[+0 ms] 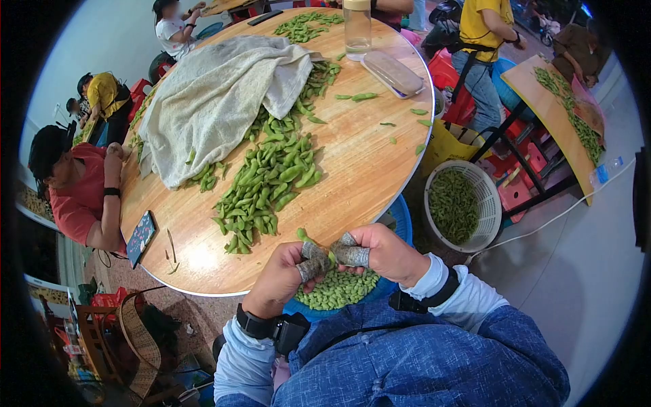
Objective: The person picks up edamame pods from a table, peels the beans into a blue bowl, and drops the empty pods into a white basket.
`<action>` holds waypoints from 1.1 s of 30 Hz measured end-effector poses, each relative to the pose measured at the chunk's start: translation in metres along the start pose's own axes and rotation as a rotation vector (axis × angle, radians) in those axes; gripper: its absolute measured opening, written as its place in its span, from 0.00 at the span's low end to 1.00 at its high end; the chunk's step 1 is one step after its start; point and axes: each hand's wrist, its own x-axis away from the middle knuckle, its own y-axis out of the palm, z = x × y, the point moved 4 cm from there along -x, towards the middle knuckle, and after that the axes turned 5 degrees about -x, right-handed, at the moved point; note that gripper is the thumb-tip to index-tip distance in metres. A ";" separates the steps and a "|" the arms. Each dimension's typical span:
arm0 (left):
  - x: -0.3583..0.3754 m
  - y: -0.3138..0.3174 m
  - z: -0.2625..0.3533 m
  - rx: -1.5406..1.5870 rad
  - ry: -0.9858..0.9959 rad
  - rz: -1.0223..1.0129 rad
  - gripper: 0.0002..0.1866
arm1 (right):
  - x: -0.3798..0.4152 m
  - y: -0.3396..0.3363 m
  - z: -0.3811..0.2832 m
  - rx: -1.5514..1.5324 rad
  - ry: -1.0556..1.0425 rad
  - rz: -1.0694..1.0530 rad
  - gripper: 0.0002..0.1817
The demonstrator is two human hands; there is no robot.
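Observation:
Both of my hands meet over the table's near edge, with grey wrapping on thumbs and fingers. My left hand [279, 273] is closed on a green soybean pod [302, 235], whose end sticks up beside the thumb. Fingers of my right hand [386, 252] pinch at the same spot, where a bit of green shows between the two hands. Directly below is a blue basin [405, 220] containing shelled green beans [342, 287]. In front of my hands, a heap of pods [274, 169] lies on the round wooden table [359, 156].
A damp-looking cloth [210, 102] covers part of the heap. A glass jar [357, 34], a case [393, 73] and a phone [141, 237] rest on the table. Right, a white basket [487, 203] of pods stands on the floor. A person in red [81, 197] sits left.

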 end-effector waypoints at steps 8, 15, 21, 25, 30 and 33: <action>0.001 0.004 0.000 -0.039 -0.029 -0.032 0.05 | 0.000 -0.001 0.004 -0.065 -0.027 -0.059 0.04; 0.022 0.025 0.008 -0.940 0.514 0.343 0.12 | -0.002 -0.003 0.021 0.039 -0.188 0.043 0.06; 0.027 0.029 0.003 -0.916 0.612 0.458 0.11 | 0.003 0.000 0.018 0.074 -0.255 0.017 0.06; 0.030 0.031 0.002 -1.005 0.631 0.452 0.11 | 0.000 -0.001 0.027 0.079 -0.237 0.002 0.06; 0.031 0.029 -0.006 -1.210 0.686 0.432 0.17 | 0.000 0.003 0.029 0.062 -0.254 0.014 0.06; 0.030 0.030 -0.004 -1.048 0.736 0.462 0.13 | 0.001 0.005 0.026 0.024 -0.270 -0.008 0.05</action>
